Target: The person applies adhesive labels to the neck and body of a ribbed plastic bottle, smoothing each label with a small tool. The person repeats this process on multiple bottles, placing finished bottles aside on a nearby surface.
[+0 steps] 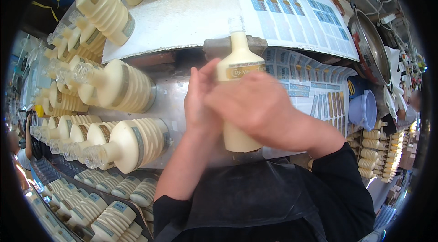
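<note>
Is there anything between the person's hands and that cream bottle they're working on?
Nothing visible. The left hand and right hand both lie directly on the cream bottle, the right one covering its front. Other bottles lie off to the left.

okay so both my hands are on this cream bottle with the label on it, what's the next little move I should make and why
Probably press and smooth the label flat around the bottle. Your right hand lies across the bottle's front just below the label, your left hand braces its side, and more label sheets lie just beyond. Whether the label's edges are fully stuck cannot be seen, so a firm wipe seems sensible.
</note>
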Demonstrator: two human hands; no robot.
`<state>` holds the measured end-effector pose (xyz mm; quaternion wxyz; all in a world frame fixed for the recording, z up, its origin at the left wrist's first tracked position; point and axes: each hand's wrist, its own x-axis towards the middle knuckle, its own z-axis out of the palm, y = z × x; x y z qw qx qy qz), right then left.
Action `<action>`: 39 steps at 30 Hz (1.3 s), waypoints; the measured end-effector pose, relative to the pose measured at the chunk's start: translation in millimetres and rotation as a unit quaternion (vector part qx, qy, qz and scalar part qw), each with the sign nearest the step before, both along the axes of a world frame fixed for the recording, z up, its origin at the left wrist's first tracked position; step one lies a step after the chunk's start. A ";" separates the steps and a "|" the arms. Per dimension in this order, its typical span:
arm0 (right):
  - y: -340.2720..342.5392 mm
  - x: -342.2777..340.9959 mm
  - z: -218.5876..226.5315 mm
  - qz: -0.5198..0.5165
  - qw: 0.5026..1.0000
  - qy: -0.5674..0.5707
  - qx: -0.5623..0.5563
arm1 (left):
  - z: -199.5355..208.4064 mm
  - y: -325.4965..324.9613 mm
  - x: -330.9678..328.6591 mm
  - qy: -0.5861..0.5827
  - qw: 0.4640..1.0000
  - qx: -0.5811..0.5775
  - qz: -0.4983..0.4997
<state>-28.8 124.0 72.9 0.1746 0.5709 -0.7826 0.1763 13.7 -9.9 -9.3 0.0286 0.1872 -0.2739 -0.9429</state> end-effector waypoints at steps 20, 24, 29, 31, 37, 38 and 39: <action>-21.7 -35.3 -16.7 -0.216 0.920 -0.271 -0.180 | 12.0 10.1 -3.6 -0.003 0.988 -0.149 0.027; 12.0 -51.5 -27.9 -0.259 0.893 -0.282 -0.237 | 11.9 9.8 -2.1 -0.011 0.989 -0.144 0.028; 2.2 -47.5 -18.5 -0.221 0.917 -0.237 -0.233 | 19.9 12.9 -0.8 -0.017 0.995 -0.101 0.019; -18.6 -35.7 -14.4 -0.206 0.929 -0.239 -0.195 | 24.1 14.2 1.7 0.000 0.997 -0.071 0.026; -20.2 -30.4 -9.3 -0.219 0.950 -0.162 -0.156 | 26.0 13.6 4.7 0.000 0.993 -0.115 0.037; -18.2 -31.1 -8.4 -0.233 0.948 -0.152 -0.154 | 25.8 12.8 4.4 0.003 0.992 -0.117 0.040; -16.3 -29.9 -6.1 -0.228 0.944 -0.165 -0.175 | 24.9 13.8 3.9 0.004 0.992 -0.118 0.037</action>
